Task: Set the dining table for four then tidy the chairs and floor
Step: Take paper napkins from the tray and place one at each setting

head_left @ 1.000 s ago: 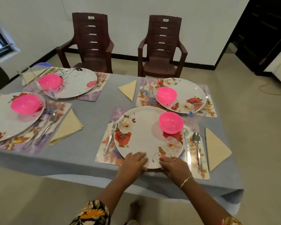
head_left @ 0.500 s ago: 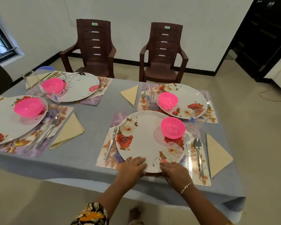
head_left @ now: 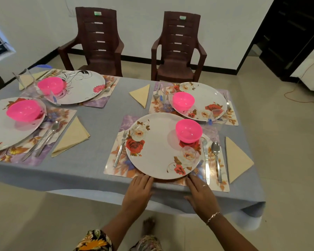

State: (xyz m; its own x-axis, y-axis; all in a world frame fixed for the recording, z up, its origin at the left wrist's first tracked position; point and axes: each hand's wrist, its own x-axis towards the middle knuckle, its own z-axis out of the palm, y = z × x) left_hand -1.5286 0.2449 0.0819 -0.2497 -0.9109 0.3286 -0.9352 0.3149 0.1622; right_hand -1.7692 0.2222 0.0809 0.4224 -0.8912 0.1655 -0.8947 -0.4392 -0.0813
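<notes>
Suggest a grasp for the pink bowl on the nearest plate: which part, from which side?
Probably best: pinch the rim of the pink bowl from above, on its near-left side. It stands upright and open-mouthed, so the rim is exposed. Bare plate lies on that side, while the knife and spoon crowd its right.

Saw plate (head_left: 158,151) on near placemat (head_left: 127,122), bowl (head_left: 188,130) on its far-right part, fork (head_left: 120,148) just left, knife (head_left: 206,160) then spoon (head_left: 217,156) just right, napkin (head_left: 237,160) farther right, chairs (head_left: 98,42) behind table (head_left: 98,124).
</notes>
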